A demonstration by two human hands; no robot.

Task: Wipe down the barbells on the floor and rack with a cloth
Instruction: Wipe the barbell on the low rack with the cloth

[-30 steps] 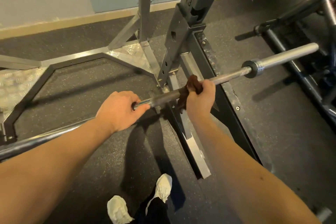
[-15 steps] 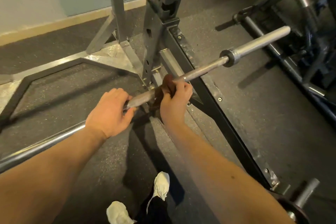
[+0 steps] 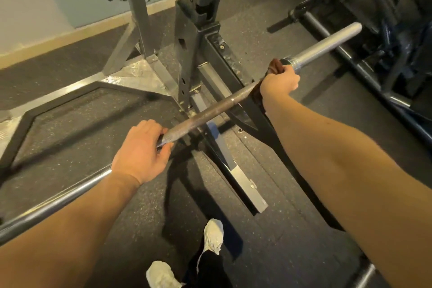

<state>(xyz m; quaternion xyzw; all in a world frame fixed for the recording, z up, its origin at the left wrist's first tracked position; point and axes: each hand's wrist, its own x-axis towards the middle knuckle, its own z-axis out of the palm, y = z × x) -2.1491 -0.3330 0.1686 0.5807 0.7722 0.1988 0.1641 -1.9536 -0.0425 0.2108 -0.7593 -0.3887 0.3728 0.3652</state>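
Speckled rubber floor (image 3: 70, 128), grey rack upright (image 3: 194, 65) at centre frame; the barbell (image 3: 210, 111) crosses from lower left to upper right, my left hand (image 3: 140, 154) clenched round its knurled shaft (image 3: 182, 127), my right hand (image 3: 279, 83) grasping the brown cloth (image 3: 274, 66) round the bar just beside the collar (image 3: 289, 63). Advised: brace with the left, wrap the cloth fully, run it over the sleeve (image 3: 327, 47). Obstruction: the upright stands close behind the shaft.

the barbell (image 3: 210, 112) runs slantwise in front of the rack upright (image 3: 198, 30), with the left hand (image 3: 140, 149) on it nearer the person, the right hand (image 3: 279, 83) and cloth (image 3: 274, 66) farther right (just beside the sleeve (image 3: 327, 42)), two shoes (image 3: 212, 236) below on the floor (image 3: 292, 206).
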